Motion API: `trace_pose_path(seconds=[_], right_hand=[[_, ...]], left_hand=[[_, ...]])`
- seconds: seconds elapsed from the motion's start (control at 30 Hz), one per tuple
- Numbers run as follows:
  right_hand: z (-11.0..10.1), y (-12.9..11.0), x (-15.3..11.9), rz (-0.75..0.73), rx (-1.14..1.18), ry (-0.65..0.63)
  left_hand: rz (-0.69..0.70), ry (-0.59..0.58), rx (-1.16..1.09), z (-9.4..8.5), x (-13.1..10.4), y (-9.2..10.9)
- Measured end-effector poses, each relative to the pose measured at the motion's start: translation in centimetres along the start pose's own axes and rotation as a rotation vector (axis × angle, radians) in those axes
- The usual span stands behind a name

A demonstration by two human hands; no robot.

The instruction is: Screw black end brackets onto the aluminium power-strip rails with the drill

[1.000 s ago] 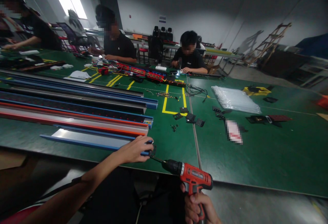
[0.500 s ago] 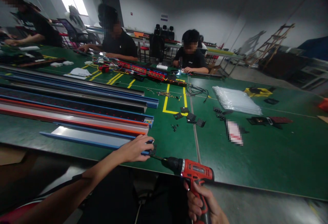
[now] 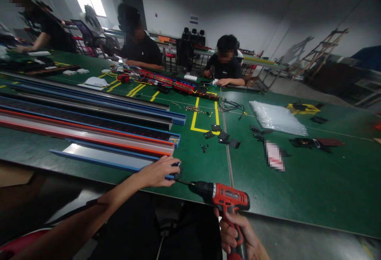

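My right hand (image 3: 239,230) is wrapped round the grip of a red and black cordless drill (image 3: 230,196). Its long bit points left, with the tip at a small black end plate (image 3: 178,172) on the near blue-edged channel (image 3: 107,157). Over that channel's right end my left hand (image 3: 160,171) is closed, fingers curled across the channel and the plate. My left fingers partly hide the plate, and whether the bit sits in a screw is too small to tell. Several loose black plates (image 3: 224,136) lie beyond, with small black screws (image 3: 204,148) beside them.
Long blue and orange channels (image 3: 89,131) lie side by side at the left. A wired red strip assembly (image 3: 166,80) rests farther back. Bubble wrap (image 3: 276,118) and a dark strap-like piece (image 3: 317,143) lie at the right. Several people sit across the green table (image 3: 297,188).
The view has shifted slightly, so everything sits a little farther right. Both hands keep their holds, and the drill stays at the plate. Across the table, one person's arm has moved.
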State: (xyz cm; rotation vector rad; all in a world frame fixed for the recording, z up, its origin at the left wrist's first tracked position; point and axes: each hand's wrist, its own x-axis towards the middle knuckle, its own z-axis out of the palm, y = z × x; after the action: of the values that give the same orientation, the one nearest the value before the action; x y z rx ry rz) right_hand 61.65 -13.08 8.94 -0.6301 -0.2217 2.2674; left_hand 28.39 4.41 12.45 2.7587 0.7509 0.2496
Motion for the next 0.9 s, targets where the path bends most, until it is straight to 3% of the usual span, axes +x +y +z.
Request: trace_pose_path(seconds=[0.4,0.9], right_hand=[[0.0,-1.6,0.1,0.036,0.001,-0.007],[-0.2,-1.7,0.1,0.067,0.009,-0.016]], left_hand=[[0.003,-0.012,-0.043,-0.6,0.1,0.2],[0.006,0.001,-0.035,-0.3,0.2,0.1]])
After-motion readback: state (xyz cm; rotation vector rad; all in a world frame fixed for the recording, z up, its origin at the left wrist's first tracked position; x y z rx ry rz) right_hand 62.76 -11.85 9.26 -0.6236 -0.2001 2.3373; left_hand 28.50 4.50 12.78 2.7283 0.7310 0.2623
